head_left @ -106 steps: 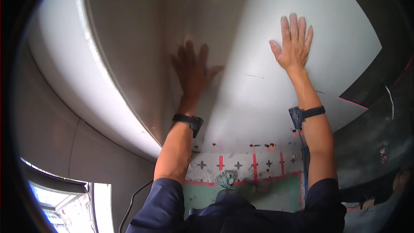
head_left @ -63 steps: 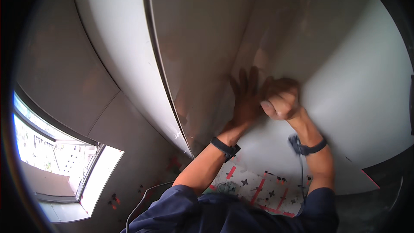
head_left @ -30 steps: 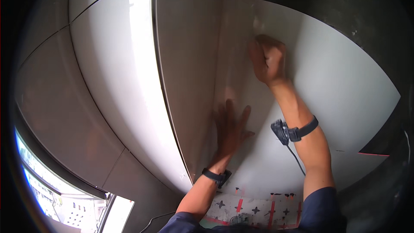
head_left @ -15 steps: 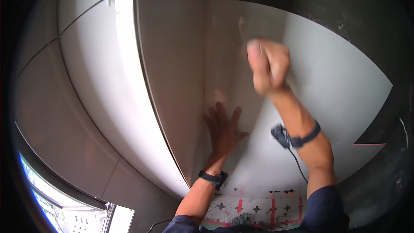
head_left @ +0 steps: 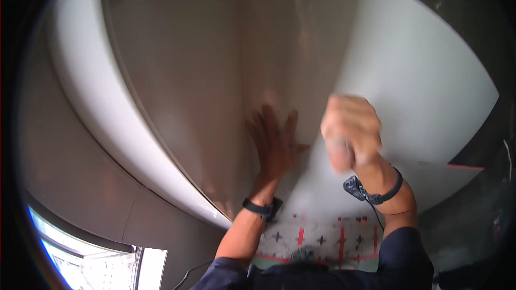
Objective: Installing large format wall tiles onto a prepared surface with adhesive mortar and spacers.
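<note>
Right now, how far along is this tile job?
The big pale tile already sits up against the wall beside the glossy tiles to its left. In hand: the left hand lies flat on it while the right hand, a closed fist, is blurred in front of it. The lower wall, with red-marked patterned sheeting, remains uncovered.

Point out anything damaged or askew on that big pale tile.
Nothing looks broken. The large pale tile leans against the wall, left hand flat on it, right hand a blurred fist. A thin red mark runs along its lower right edge.
</note>
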Available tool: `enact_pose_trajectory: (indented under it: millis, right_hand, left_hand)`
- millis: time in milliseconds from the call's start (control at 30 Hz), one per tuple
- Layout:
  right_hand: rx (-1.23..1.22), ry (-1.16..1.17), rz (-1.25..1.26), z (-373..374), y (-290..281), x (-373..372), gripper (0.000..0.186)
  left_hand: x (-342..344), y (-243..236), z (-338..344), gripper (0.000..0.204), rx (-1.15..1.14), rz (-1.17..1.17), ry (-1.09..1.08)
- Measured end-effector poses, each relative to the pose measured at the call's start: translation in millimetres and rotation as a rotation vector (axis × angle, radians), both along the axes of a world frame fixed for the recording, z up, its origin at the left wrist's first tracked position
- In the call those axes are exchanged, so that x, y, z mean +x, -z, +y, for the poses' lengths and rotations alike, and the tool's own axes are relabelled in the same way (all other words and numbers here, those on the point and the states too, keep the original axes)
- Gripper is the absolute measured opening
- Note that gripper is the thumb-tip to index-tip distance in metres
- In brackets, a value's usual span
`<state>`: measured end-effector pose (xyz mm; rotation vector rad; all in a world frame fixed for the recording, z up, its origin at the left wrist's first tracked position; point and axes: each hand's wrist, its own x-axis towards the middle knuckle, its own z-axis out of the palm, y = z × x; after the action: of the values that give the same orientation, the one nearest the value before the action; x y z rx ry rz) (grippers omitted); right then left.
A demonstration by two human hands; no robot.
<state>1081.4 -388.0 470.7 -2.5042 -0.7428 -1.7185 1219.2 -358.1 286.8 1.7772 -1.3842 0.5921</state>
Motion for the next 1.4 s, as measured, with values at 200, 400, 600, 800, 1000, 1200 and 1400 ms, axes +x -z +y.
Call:
enact_pose_trajectory:
  millis: [200,400,600,800,1000,1200,1400]
  right_hand:
    - [-0.114,0.352,-0.036,-81,49,-9,0.037]
    - [0.068,0.086,-0.075,-44,78,-21,0.046]
    - [-0.048,0.379,-0.126,-75,69,-33,0.038]
    - [1.01,-0.146,0.081,-40,93,-48,0.057]
    - [1.484,-0.462,-0.099,-56,107,-188,0.06]
    - [1.478,-0.445,-0.025,-59,113,-189,0.058]
    - [1.682,-0.338,-0.287,-94,117,-212,0.056]
  left_hand:
    - [-12,-14,-15,0.107,-0.025,0.096,0.086]
    - [7,-3,3,0.11,-0.049,0.052,0.03]
    - [-18,-11,-10,0.109,-0.064,-0.077,-0.015]
    - [-21,-1,-32,0.11,-0.034,-0.336,-0.16]
    - [-57,-30,-14,0.136,-0.039,-0.273,0.057]
    - [-49,-24,-17,0.14,-0.057,-0.337,0.018]
    - [-71,-29,-20,0.134,-0.044,-0.289,-0.08]
